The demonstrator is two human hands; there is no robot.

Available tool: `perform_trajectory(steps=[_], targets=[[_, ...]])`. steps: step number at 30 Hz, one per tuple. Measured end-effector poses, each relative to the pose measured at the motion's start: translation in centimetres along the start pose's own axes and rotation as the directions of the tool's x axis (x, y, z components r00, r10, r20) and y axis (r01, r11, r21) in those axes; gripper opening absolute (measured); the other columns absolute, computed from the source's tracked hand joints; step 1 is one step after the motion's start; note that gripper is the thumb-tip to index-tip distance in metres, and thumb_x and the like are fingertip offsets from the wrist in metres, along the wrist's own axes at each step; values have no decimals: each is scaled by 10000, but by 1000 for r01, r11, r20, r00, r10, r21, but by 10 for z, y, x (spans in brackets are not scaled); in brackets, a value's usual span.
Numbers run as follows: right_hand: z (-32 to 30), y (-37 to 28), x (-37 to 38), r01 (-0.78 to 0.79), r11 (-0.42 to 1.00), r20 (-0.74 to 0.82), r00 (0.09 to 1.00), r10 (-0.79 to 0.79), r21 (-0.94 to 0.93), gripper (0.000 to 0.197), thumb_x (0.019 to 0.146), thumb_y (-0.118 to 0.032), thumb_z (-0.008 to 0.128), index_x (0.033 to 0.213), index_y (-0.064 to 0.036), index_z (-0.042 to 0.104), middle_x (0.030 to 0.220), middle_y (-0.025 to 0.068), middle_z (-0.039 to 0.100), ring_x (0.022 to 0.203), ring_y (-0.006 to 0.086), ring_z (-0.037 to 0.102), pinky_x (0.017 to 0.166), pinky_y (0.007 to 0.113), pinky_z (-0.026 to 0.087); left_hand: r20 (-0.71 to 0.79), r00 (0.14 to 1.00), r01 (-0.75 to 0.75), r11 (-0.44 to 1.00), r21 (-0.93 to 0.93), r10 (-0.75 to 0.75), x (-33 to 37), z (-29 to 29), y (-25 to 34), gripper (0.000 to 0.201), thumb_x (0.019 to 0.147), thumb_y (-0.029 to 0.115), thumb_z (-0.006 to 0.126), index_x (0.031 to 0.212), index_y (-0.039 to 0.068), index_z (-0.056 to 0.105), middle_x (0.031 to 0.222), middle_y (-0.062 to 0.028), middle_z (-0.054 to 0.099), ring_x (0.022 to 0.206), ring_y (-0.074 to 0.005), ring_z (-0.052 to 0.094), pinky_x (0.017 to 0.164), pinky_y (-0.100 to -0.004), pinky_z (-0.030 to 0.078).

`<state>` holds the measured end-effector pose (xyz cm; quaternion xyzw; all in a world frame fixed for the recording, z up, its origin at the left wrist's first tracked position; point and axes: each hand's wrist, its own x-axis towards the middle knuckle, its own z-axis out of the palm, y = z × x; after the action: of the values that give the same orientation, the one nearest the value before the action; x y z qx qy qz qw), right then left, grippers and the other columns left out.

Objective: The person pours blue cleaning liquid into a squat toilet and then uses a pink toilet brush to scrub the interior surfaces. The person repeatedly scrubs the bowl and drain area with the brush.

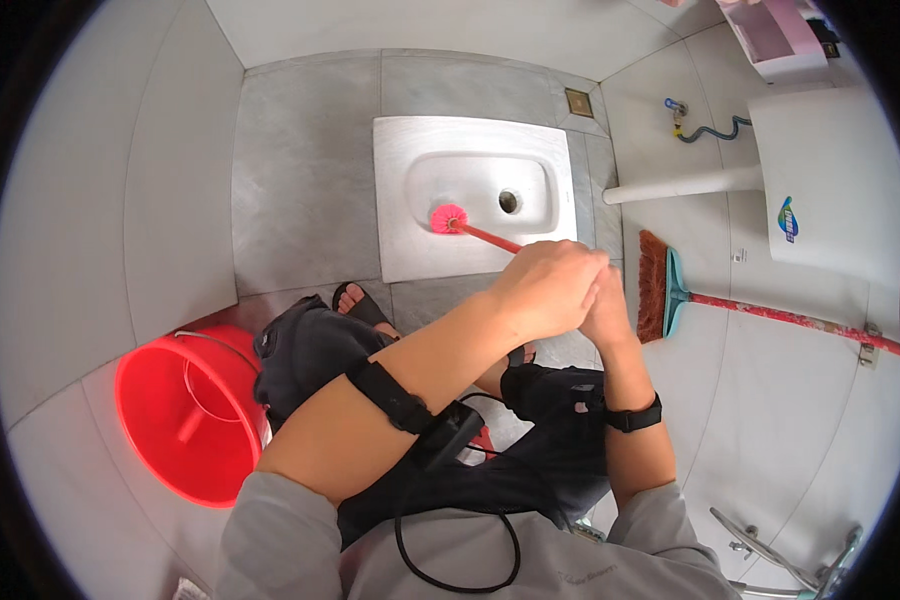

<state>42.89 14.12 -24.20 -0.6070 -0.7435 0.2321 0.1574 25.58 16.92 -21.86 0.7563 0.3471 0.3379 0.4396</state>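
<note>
A toilet brush with a round pink bristle head (449, 219) and a thin red handle (492, 238) reaches into a white squat toilet (400, 255). Its bristles rest against the near left part of the basin, left of the dark drain hole (510, 202). My left hand (552, 288) is closed around the handle. Just right of it and touching it, my right hand (606, 308) is closed too, at the upper end of the handle; its fingers are partly hidden behind the left hand.
A red bucket (185, 470) stands at the left by my leg. On the right, a broom with brown bristles (652, 285) and a red pole (790, 316) leans by the wall under a white cistern (830, 190). A square floor drain (578, 102) lies in the far corner. A black cable (400, 540) hangs across me.
</note>
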Motion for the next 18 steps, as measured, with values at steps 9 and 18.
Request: perform_trajectory(steps=[9, 18], targets=[[67, 0, 50, 196, 953, -411, 908, -87, 232, 178, 801, -159, 698, 889, -5, 681, 789, 115, 702, 695, 273, 675, 652, 382, 536, -283, 956, -91, 995, -38, 77, 12, 8, 3, 57, 814, 44, 644, 869, 26, 642, 832, -151, 677, 807, -352, 664, 704, -433, 532], [64, -9, 54, 191, 952, -409, 909, -79, 240, 167, 802, -156, 696, 867, -3, 683, 760, 111, 695, 674, 251, 666, 633, 367, 533, -408, 912, -99, 987, -129, 39, 18, 7, 9, 55, 836, 99, 629, 846, 54, 658, 827, -138, 701, 740, -365, 646, 704, -481, 488]])
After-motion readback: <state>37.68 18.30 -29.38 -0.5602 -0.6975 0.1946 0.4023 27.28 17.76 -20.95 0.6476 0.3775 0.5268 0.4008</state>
